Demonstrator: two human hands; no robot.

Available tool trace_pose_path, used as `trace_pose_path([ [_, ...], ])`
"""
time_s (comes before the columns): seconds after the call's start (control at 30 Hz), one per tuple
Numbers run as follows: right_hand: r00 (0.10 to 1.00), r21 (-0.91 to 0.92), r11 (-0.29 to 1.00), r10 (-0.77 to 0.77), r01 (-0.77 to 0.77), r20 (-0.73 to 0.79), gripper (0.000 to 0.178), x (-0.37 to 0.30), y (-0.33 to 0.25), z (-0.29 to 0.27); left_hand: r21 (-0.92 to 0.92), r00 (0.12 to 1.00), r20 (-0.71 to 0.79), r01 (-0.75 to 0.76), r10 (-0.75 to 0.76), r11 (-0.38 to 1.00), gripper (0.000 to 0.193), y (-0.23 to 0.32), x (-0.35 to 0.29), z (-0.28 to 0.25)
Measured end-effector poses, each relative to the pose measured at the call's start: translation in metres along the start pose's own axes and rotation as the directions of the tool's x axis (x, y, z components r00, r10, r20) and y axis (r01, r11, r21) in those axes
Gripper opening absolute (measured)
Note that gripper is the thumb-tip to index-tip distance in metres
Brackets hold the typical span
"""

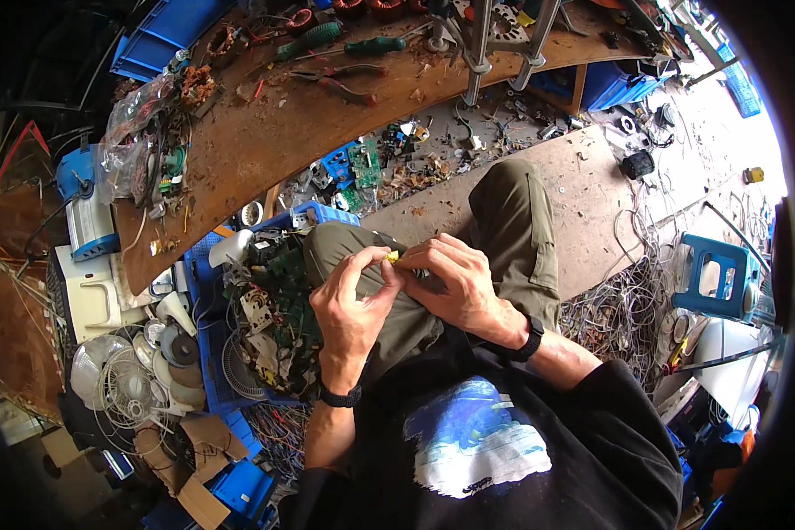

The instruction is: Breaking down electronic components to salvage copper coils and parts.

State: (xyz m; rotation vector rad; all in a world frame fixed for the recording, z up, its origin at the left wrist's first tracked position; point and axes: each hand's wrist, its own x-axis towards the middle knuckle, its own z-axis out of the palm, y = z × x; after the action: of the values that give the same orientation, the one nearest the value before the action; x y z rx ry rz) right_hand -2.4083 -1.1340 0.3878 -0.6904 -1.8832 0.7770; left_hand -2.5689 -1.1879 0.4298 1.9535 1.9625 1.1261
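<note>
Above my lap, my left hand and my right hand meet at the fingertips. Between them they pinch a small yellow piece, too small and too covered by fingers for me to tell its kind. The left thumb and forefinger close on it from one side, the right thumb and forefinger from the other. Green-brown trousers lie behind the hands. Beside my left forearm, a heap of green circuit boards and scrap parts fills a blue crate.
A curved wooden bench ahead carries red-handled pliers, a green-handled screwdriver and copper coils. Metal posts rise from it. Tangled cables and a blue stool lie right; discs and a fan grille left.
</note>
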Motion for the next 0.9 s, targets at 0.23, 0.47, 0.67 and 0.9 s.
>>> trace_pose_path([
  [0.23,0.987,0.121,0.979,0.159,-0.162,0.031,0.023,-0.003,-0.002,0.003,-0.11,0.998,-0.024,0.048,-0.051,0.993,0.023,-0.003,0.001,-0.006],
  [0.47,0.737,0.479,0.565,0.572,-0.672,0.359,0.031,0.007,-0.004,-0.011,-0.296,0.991,0.005,0.128,-0.133,0.946,0.024,-0.007,-0.004,-0.007],
  [0.67,0.765,0.572,0.515,0.51,-0.638,0.394,0.023,0.007,0.002,-0.011,-0.199,1.0,0.011,-0.002,0.005,0.98,0.03,-0.002,-0.001,-0.01],
  [0.9,0.646,0.59,0.315,0.567,-0.743,0.511,0.019,0.006,0.007,-0.016,-0.067,0.976,-0.013,-0.216,0.216,0.974,0.036,-0.008,0.002,-0.006],
])
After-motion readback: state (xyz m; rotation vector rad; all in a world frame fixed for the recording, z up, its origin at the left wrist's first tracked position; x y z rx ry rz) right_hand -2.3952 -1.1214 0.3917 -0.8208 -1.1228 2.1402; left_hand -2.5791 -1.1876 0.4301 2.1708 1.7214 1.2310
